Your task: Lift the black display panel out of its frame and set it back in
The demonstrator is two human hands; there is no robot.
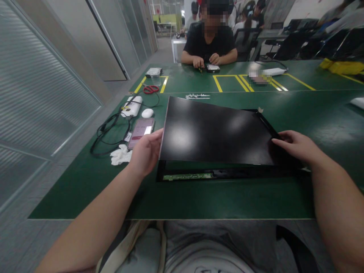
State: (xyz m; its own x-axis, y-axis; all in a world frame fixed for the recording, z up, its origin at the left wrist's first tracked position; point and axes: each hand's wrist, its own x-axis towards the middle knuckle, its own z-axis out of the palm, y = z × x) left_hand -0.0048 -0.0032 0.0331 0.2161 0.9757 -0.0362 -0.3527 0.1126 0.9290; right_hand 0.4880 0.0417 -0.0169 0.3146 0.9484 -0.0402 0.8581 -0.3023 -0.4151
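Note:
A dark, glossy LCD panel [213, 132] is tilted above a black frame [244, 173], its left side raised higher. My left hand [146, 151] is closed on the panel's left edge. At the right edge, my right hand [295, 146] grips with the thumb on top; its other fingers are mostly hidden, and I cannot tell whether they also touch the frame. Along the near side of the frame runs a green circuit board strip [187, 176]. The frame lies on the green table [227, 201].
Left of the panel lie a phone [140, 132], crumpled white tissue [121, 154], a round white case [147, 113], a white power strip [132, 106] with black cables and red scissors [151, 89]. Small metal pieces [197, 96] lie beyond. A person [210, 45] sits opposite, handling small parts.

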